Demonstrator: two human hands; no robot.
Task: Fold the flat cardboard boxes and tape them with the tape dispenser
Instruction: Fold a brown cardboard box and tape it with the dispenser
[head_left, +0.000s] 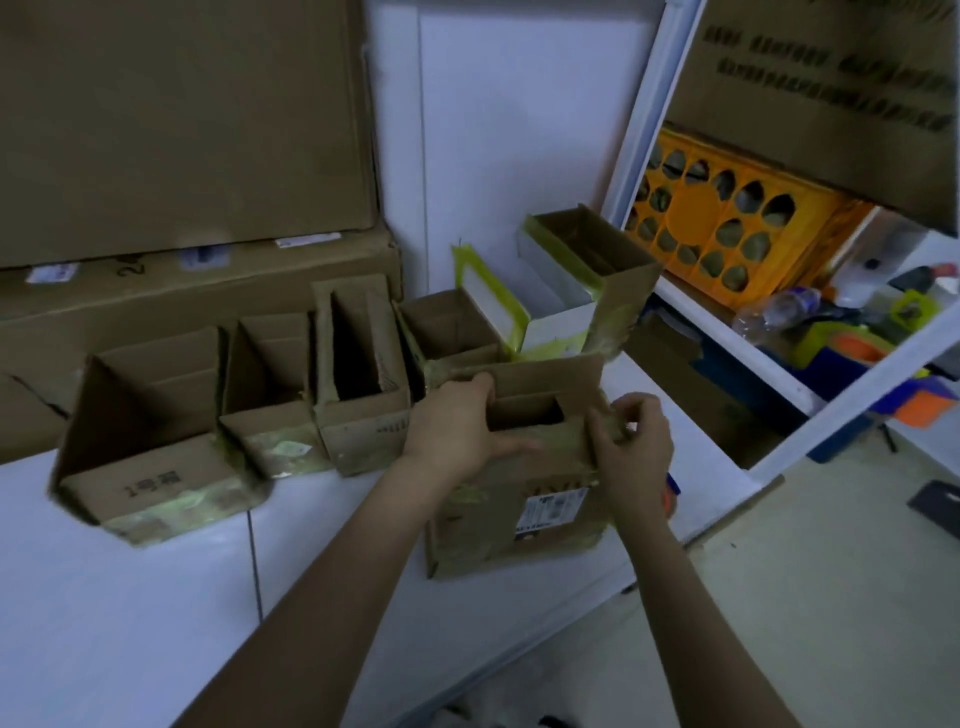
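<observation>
Cardboard box (519, 499) stands upright on the white table (130, 597) between both hands; the left hand (457, 426) grips its top edge, the right hand (631, 441) pinches its right flap.

Bare forearms (332, 577), left grip (457, 423), right grip (631, 447)

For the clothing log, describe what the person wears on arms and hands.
Nothing worn shows. The left hand and right hand are bare, with no gloves and no rings that can be made out, though the picture is slightly blurred. The left forearm and right forearm are uncovered down to the frame's bottom edge: no sleeve, watch or wristband in view.
</observation>
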